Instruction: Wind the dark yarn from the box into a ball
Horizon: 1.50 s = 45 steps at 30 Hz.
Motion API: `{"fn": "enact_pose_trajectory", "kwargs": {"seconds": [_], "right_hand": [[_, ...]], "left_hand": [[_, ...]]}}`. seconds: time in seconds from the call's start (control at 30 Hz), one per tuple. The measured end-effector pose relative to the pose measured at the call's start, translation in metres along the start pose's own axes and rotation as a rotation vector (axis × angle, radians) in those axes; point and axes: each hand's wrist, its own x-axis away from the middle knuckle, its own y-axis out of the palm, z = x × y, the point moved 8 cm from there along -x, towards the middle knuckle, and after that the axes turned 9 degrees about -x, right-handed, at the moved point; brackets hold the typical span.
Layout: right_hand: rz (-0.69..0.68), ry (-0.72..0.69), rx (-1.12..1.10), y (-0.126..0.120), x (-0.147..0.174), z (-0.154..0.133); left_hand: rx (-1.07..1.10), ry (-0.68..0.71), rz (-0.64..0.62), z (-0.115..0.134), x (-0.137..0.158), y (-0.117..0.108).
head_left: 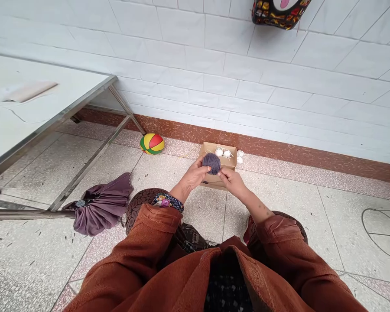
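Observation:
A ball of grey-purple yarn (211, 164) is held up in front of me, over a cardboard box. My left hand (198, 172) grips it from the left, thumb across its front. At its lower right edge, the fingers of my right hand (231, 177) are pinched together on what looks like the ball's yarn; the strand itself is too thin to make out. Below both hands is the open cardboard box (233, 164), with white balls of thread (219, 151) in its far part. A thin dark strand (211, 182) lies across its near part.
More small white balls (240, 156) sit just right of the box. Along the tiled wall is a coloured ball (152, 144). A metal-framed table (84, 97) stands left, a purple folded umbrella (100, 206) beside its leg. A wire ring (381, 234) lies right.

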Motion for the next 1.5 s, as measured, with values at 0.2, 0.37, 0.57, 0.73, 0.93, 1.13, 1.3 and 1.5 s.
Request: {"fn": "enact_pose_trajectory", "kwargs": {"seconds": [0.2,0.37,0.57,0.73,0.93,1.13,1.3,1.5], "right_hand": [[-0.176,-0.159,-0.102,0.004,0.008,-0.041],[0.058,-0.176,-0.113,-0.038,-0.004,-0.039],[0.246,-0.048,-0.088,-0.047,-0.013,0.0],[0.199,0.147,-0.057,-0.022,-0.006,0.027],[-0.091,0.011,-0.054,0.008,0.002,0.002],[-0.142,-0.126,-0.117,-0.004,0.005,-0.035],[0.051,-0.161,-0.126,-0.038,-0.004,-0.036],[0.236,-0.09,-0.037,-0.054,-0.015,-0.009]], "left_hand": [[-0.351,0.045,0.087,-0.001,-0.002,-0.01],[-0.55,0.006,-0.128,-0.009,0.005,0.012],[-0.2,-0.056,-0.352,-0.015,0.015,0.037],[0.038,-0.056,-0.191,-0.01,0.009,0.024],[-0.023,0.027,0.109,-0.009,-0.008,-0.008],[-0.371,0.05,0.201,-0.009,-0.009,-0.021],[-0.565,0.003,-0.041,-0.015,-0.002,0.003],[-0.428,-0.036,-0.326,-0.025,0.005,0.029]]}}
